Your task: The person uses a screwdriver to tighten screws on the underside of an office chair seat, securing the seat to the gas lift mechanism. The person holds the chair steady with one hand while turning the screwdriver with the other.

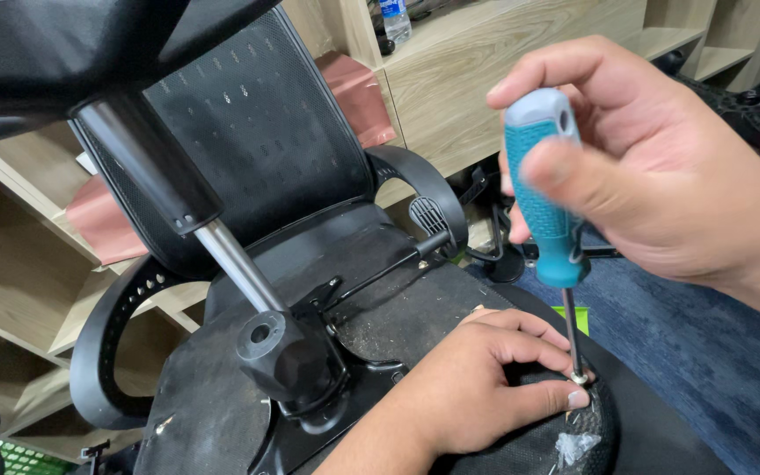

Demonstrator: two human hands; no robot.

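An office chair lies overturned with the black underside of its seat (213, 396) facing up. My right hand (653, 167) grips a teal-handled screwdriver (543, 189) held upright, its thin shaft running down to a small screw (579, 378) near the seat's front edge. My left hand (477, 387) rests on the seat bottom, thumb and forefinger pinched around the screw and the tip of the shaft. The silver gas cylinder (222, 246) rises from the black mechanism plate (296, 369) at the seat's centre.
The mesh backrest (257, 123) and two curved black armrests (107, 352) lie behind the seat. Light wooden shelving (485, 79) stands beyond, with a plastic bottle (393, 18) on it. Blue carpet (688, 343) shows at right. A crumpled bit of clear plastic (573, 447) lies by the seat edge.
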